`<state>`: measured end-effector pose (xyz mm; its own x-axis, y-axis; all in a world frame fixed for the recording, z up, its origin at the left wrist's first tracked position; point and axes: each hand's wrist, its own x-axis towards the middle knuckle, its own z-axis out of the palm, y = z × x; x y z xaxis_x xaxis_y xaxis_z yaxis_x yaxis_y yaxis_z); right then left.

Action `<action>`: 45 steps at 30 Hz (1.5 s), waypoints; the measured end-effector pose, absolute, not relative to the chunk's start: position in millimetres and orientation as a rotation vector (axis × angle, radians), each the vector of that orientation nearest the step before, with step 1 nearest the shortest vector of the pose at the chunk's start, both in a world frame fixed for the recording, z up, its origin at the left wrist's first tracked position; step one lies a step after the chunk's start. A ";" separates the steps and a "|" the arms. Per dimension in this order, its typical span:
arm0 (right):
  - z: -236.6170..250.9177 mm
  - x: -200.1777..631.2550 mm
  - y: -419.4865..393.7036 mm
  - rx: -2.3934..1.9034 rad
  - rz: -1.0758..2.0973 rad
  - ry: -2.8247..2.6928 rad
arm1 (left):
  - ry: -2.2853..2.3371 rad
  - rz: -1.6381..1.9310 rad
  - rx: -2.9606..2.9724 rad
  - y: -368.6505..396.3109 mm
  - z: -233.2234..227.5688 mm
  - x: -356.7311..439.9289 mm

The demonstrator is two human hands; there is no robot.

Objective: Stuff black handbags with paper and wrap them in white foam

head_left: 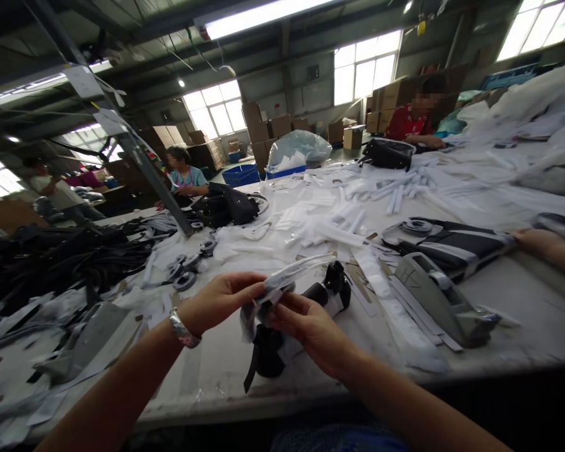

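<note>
Centrally, low in the frame, a black strap (263, 351) partly sheathed in a clear plastic bag (282, 282) hangs just above the worktop (522, 314). One strap, one bag, two hands. Left hand (221, 301) pinches the bag's edge; right hand (311, 329), fingers curled, grips the strap. One grey tape dispenser (445, 301) sits right.

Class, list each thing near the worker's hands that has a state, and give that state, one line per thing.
left hand: closed on the clear plastic wrap
right hand: gripping the black part
clear plastic wrap: crumpled, partly around the black part
black part: held above the table, strap hanging down
tape dispenser: standing on the table, untouched
bracelet: worn on left wrist
</note>
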<state>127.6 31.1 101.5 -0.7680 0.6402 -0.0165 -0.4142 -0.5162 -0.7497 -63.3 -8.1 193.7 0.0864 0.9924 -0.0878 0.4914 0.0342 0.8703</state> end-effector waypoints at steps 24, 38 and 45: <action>43.9 222.5 111.6 -1.259 1.024 -1.879 | 1.572 1.271 1.123 -0.1 160.7 -54.6; -40.0 228.0 180.8 -1.921 0.458 -2.304 | 1.670 1.677 0.995 5.2 142.5 -22.4; -43.0 226.8 186.6 -1.927 0.367 -2.367 | 1.776 1.602 1.080 -3.6 133.5 -24.3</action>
<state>226.8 186.6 -43.0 -0.2130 0.9721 -0.0978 0.9561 0.1867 -0.2260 -24.3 -3.6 133.5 -0.5525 0.8226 0.1345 0.2184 -0.0128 0.9758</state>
